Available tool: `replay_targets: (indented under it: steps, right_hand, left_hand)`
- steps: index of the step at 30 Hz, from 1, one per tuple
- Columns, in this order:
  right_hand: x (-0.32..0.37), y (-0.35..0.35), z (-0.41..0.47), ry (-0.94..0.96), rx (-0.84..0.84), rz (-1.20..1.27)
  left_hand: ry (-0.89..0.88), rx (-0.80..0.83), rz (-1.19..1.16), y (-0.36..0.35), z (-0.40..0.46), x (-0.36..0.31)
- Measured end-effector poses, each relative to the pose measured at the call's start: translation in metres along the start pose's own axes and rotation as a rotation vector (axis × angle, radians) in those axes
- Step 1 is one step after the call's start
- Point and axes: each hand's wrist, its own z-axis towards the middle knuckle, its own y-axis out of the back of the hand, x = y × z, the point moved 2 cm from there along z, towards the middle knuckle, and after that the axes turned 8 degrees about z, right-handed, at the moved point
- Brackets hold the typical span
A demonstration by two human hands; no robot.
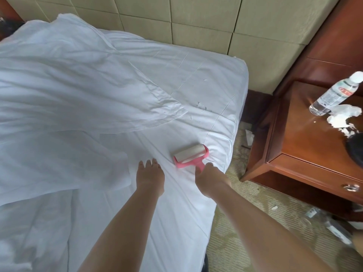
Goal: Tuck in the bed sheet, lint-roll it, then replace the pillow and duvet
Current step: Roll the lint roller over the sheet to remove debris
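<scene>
The lint-rolling step is under way. The right hand point(205, 174) grips the pink handle of the roller point(190, 156), whose paper drum lies on the sheet point(176, 203) near the bed's right edge, just short of the corner by the headboard point(196, 20). The left hand point(150, 173) rests flat on the sheet just beside the roller, fingers straight and spread, apparently holding the fabric taut.

The tucking looks done on this side, as far as can be seen: the sheet wraps smoothly over the mattress edge and corner, though some creases run across the top. The rolling seems barely begun or only part done. Small dark and white specks point(200, 106) sit on the sheet beyond the roller, toward the headboard, and have yet to be picked up.

The duvet point(68, 85) is off its place, bunched and thrown back over the left part of the bed, so the right strip lies bare for rolling. No pillow can be made out with certainty; a white lump at the far left by the headboard may be one or just more duvet.

Left to do, by my reading: finish rolling the bare sheet, then put back the pillow and spread the duvet.

On the bench point(294, 138) to the right stand a bottle point(332, 95) and crumpled tissue point(343, 118); scraps lie on the floor point(245, 222).
</scene>
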Motion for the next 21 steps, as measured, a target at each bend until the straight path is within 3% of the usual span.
replay_targets:
  steps: [21]
  right_hand:
    - [0.083,0.010,0.099,0.075,-0.020,0.023]
  left_hand:
    - [-0.018,0.027,-0.040,0.009,0.083,0.041]
